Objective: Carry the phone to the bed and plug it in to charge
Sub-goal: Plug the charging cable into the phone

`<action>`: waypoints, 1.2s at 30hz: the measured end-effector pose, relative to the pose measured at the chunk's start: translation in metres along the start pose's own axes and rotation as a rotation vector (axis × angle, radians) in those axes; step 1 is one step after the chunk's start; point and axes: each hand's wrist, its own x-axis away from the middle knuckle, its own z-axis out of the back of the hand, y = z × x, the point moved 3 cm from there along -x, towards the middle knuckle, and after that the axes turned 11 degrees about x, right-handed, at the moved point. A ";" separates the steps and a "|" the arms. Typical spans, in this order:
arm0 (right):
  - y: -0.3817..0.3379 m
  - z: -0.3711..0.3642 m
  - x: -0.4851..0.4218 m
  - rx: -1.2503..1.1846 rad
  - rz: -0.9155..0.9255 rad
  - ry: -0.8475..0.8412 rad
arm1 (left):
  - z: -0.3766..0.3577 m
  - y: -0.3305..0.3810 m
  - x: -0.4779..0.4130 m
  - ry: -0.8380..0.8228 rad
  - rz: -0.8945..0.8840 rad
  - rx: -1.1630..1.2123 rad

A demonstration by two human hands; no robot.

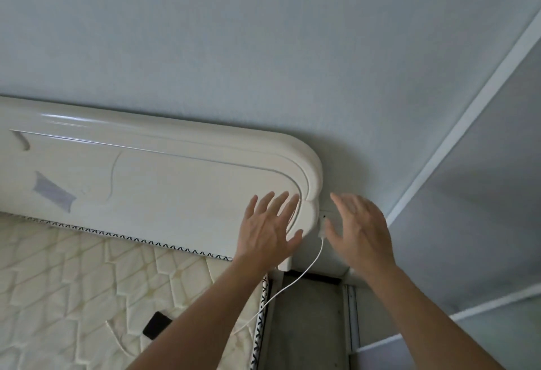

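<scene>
Head view: phone [156, 329] lies on the mattress [73, 276], cable [295, 278] running up to the charger [323, 227] at the wall beside the headboard [152, 182]. Left hand [268, 233] and right hand [358, 232] both spread, holding nothing, flanking the charger. Looks plugged in; phone end hidden.

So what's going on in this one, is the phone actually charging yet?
A person stands at the head of a bed with both hands raised and open, holding nothing. The left hand is in front of the white headboard; the right hand is by the charger at the wall. A white cable runs from it down onto the mattress, where the dark phone lies. An arm hides whether the cable reaches the phone, so charging can't be confirmed.
</scene>
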 end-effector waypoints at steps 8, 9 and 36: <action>-0.052 0.016 0.007 -0.033 0.072 0.028 | 0.029 -0.029 0.047 0.065 0.147 -0.027; -0.061 0.016 0.006 -0.038 0.087 0.029 | 0.035 -0.037 0.055 0.086 0.181 -0.029; -0.423 -0.125 0.066 -0.223 0.992 -0.296 | 0.043 -0.222 0.396 0.177 1.284 -0.033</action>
